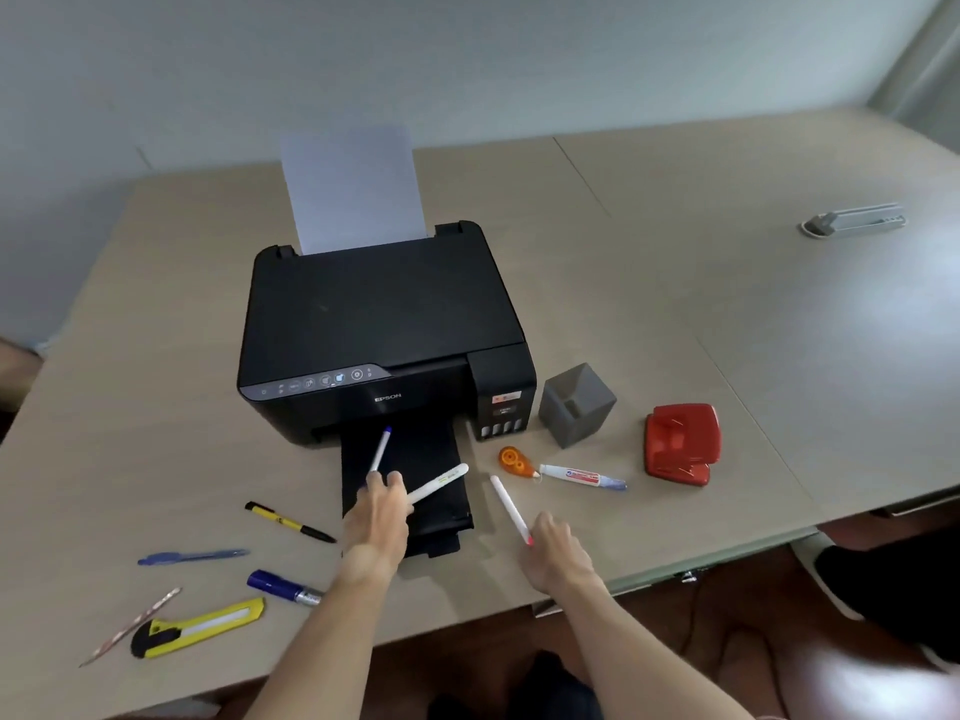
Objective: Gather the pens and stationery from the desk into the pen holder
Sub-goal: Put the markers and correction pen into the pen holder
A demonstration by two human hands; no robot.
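My left hand (382,517) holds two white pens above the printer's black output tray: a blue-tipped pen (380,449) pointing up and a thicker white marker (439,483) pointing right. My right hand (553,556) grips a white pen with a red end (509,506), angled up and left. The grey square pen holder (576,405) stands right of the printer, a short way beyond both hands. On the desk lie an orange correction tape (514,461), a correction pen (582,477), a yellow-black pen (288,522), a blue pen (192,557), a blue marker (283,588), a yellow cutter (197,628) and a pencil (130,627).
A black Epson printer (379,324) with paper in its feeder sits mid-desk, its output tray (441,459) extended toward me. A red hole punch (681,443) lies right of the holder. A white-grey object (852,220) rests far right. The desk edge (675,576) runs near my right forearm.
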